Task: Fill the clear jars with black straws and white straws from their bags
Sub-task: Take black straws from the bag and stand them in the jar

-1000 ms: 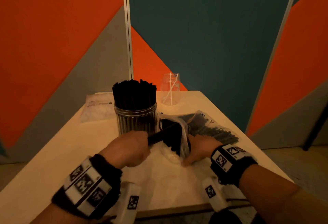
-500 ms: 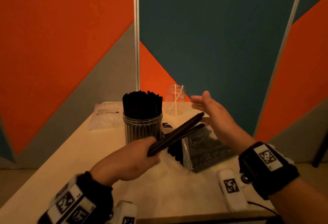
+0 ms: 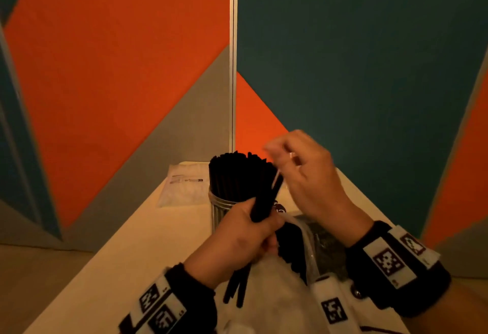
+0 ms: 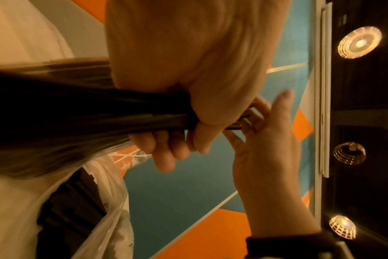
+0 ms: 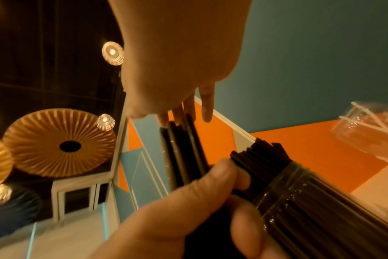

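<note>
**A:** Where's the bundle of black straws (image 3: pixel 264 203) right now?

**B:** In the left hand (image 3: pixel 237 238), fingers curled tight around its middle, held steeply tilted just in front of the jar of black straws (image 3: pixel 232 191). The top ends lean toward that jar's rim; the bottom ends splay out below the fist.

**A:** And the right hand (image 3: pixel 307 183)?

**B:** Fingers loosely spread, gripping nothing. In the right wrist view its fingertips (image 5: pixel 189 109) rest against the bundle's top ends, which I take as squaring them up.

**A:** So how would you finish this step well?

**B:** That jar looks nearly packed, so I'd even the ends first, then aim for whatever gap is left, probably at the near edge. Bring the bundle closer to upright above the jar before lowering, and loosen the left grip only once the bottom ends are inside the rim. Stray ends may catch on straws already standing.

**A:** Anything else near the jar?

**B:** The open bag of black straws (image 3: pixel 298 249) lies just beside it, to the right. The bag of white straws (image 3: pixel 184 185) lies to its left. Behind it, the second clear jar (image 5: pixel 370 129) holds only a few white straws, so most of that work looks undone.
</note>
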Demonstrator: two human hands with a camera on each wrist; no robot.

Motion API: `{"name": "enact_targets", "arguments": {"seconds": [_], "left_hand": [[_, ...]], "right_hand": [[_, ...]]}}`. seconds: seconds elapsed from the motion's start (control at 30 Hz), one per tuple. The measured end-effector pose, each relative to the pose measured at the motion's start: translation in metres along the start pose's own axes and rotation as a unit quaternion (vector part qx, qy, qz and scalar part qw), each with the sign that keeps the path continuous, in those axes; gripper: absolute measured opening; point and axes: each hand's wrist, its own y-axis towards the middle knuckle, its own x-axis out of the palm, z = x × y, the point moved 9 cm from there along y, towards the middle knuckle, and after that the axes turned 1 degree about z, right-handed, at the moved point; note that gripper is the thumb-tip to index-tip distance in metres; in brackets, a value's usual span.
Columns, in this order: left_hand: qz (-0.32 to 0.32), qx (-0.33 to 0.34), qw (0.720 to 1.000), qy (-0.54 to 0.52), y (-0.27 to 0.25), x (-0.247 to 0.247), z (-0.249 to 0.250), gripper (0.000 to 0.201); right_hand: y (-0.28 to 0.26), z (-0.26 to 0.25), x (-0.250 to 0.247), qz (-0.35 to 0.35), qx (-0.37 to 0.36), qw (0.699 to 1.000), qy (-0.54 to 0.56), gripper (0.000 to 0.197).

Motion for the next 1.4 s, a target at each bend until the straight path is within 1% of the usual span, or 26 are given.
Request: {"name": "enact_targets", "arguments": {"seconds": [0.03, 0.07, 0.1, 0.13, 0.2, 0.23, 0.3, 0.37, 0.43, 0.53, 0.7, 0.8, 0.87, 0.93, 0.97, 1.0, 1.03, 1.07, 1.1, 1.13, 1.17, 1.2, 1.3, 1.33, 1.4], "left_hand": [[0.027, 0.014, 1.000, -0.004, 0.001, -0.011, 0.001, 0.007], [0.053, 0.033, 0.998, -0.004, 0.003, -0.021, 0.004, 0.007], [0.076, 0.053, 0.996, -0.011, 0.004, -0.031, 0.006, 0.007], [0.096, 0.071, 0.993, -0.022, 0.005, -0.040, 0.009, 0.008], [0.127, 0.105, 0.985, -0.048, 0.007, -0.053, 0.015, 0.011], [0.139, 0.120, 0.981, -0.056, 0.008, -0.057, 0.018, 0.011], [0.159, 0.149, 0.974, -0.061, 0.009, -0.063, 0.026, 0.008], [0.171, 0.183, 0.966, -0.061, 0.010, -0.069, 0.039, 0.006], [0.183, 0.217, 0.957, -0.057, 0.012, -0.074, 0.055, 0.005], [0.203, 0.264, 0.942, -0.045, 0.019, -0.081, 0.081, 0.004], [0.219, 0.316, 0.922, -0.030, 0.036, -0.083, 0.110, 0.007], [0.232, 0.317, 0.919, -0.045, 0.047, -0.083, 0.107, 0.005], [0.231, 0.301, 0.925, -0.029, 0.054, -0.079, 0.097, 0.005], [0.233, 0.276, 0.932, 0.029, 0.059, -0.074, 0.080, 0.007], [0.238, 0.266, 0.930, 0.083, 0.061, -0.072, 0.072, 0.009], [0.243, 0.264, 0.920, 0.156, 0.061, -0.070, 0.066, 0.013], [0.248, 0.272, 0.900, 0.235, 0.060, -0.067, 0.063, 0.018], [0.252, 0.288, 0.873, 0.303, 0.059, -0.064, 0.063, 0.019], [0.259, 0.302, 0.847, 0.353, 0.057, -0.063, 0.064, 0.016], [0.271, 0.305, 0.827, 0.388, 0.056, -0.065, 0.064, 0.013], [0.278, 0.299, 0.814, 0.413, 0.056, -0.067, 0.063, 0.012], [0.275, 0.287, 0.807, 0.436, 0.058, -0.068, 0.059, 0.014], [0.255, 0.251, 0.796, 0.489, 0.060, -0.068, 0.044, 0.029], [0.254, 0.240, 0.798, 0.491, 0.061, -0.072, 0.041, 0.034], [0.248, 0.224, 0.814, 0.474, 0.062, -0.080, 0.040, 0.046]], "right_hand": [[0.000, 0.012, -0.007, 0.037, 0.024, 0.999, 0.005, 0.031], [-0.003, 0.024, -0.006, 0.045, 0.049, 0.998, -0.007, 0.032], [-0.009, 0.034, 0.002, 0.018, 0.068, 0.997, -0.035, 0.030], [-0.020, 0.043, 0.018, -0.034, 0.075, 0.995, -0.065, 0.026], [-0.047, 0.050, 0.052, -0.137, 0.045, 0.983, -0.111, 0.010], [-0.059, 0.051, 0.065, -0.178, 0.026, 0.975, -0.134, 0.008], [-0.076, 0.057, 0.082, -0.221, 0.010, 0.960, -0.174, 0.024], [-0.077, 0.061, 0.085, -0.210, 0.024, 0.960, -0.185, 0.028], [-0.074, 0.063, 0.085, -0.188, 0.049, 0.967, -0.165, 0.024], [-0.074, 0.066, 0.089, -0.181, 0.080, 0.968, -0.155, 0.022], [-0.077, 0.074, 0.087, -0.170, 0.111, 0.972, -0.114, 0.020], [-0.078, 0.076, 0.086, -0.169, 0.127, 0.972, -0.099, 0.023], [-0.077, 0.076, 0.085, -0.167, 0.130, 0.973, -0.097, 0.024], [-0.076, 0.075, 0.085, -0.168, 0.131, 0.972, -0.097, 0.024], [-0.076, 0.075, 0.085, -0.170, 0.132, 0.972, -0.099, 0.024], [-0.076, 0.074, 0.085, -0.172, 0.132, 0.971, -0.099, 0.022], [-0.075, 0.073, 0.085, -0.173, 0.133, 0.971, -0.098, 0.021], [-0.075, 0.072, 0.085, -0.173, 0.133, 0.971, -0.097, 0.020], [-0.075, 0.072, 0.085, -0.174, 0.134, 0.971, -0.097, 0.020], [-0.075, 0.071, 0.085, -0.175, 0.134, 0.970, -0.100, 0.019], [-0.075, 0.071, 0.085, -0.176, 0.134, 0.970, -0.104, 0.019], [-0.075, 0.071, 0.086, -0.177, 0.133, 0.969, -0.108, 0.019], [-0.075, 0.070, 0.086, -0.173, 0.133, 0.970, -0.105, 0.019], [-0.075, 0.070, 0.085, -0.171, 0.132, 0.971, -0.104, 0.019], [-0.075, 0.070, 0.085, -0.170, 0.129, 0.971, -0.105, 0.020]]}}
